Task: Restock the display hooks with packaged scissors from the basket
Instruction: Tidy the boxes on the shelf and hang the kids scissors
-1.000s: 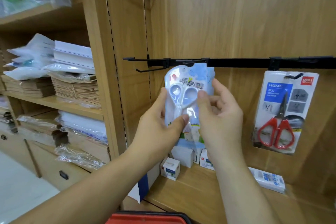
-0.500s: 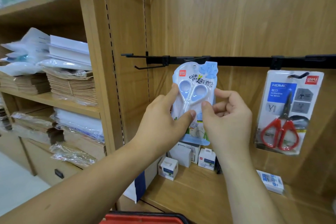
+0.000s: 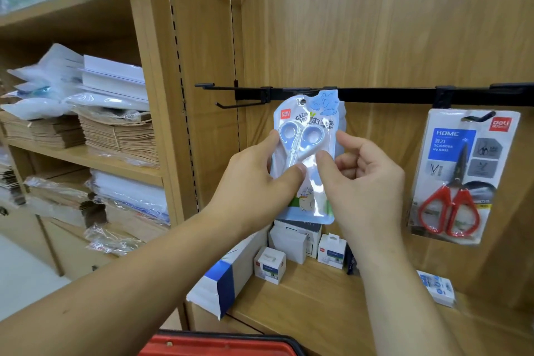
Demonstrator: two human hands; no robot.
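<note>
Rail (image 3: 390,94): just above grip; basket (image 3: 219,344): well below; scissors pack (image 3: 307,124): prob. light, stiffish card, slick blister, likely flexes; left hand (image 3: 254,182) & right hand (image 3: 367,182) pinch its mid-body, thumbs in front; best held by edges; hang hole (image 3: 302,101) above grip.

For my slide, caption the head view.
Left hand and right hand hold a blue scissors pack at the black rail, beside hung red scissors.

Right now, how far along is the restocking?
Done: one red-handled scissors pack hangs on the right hook. In hand: left hand and right hand pinch the blue scissors pack up at the rail; not visibly hooked. Left: the bare hook, and whatever the basket holds.
</note>
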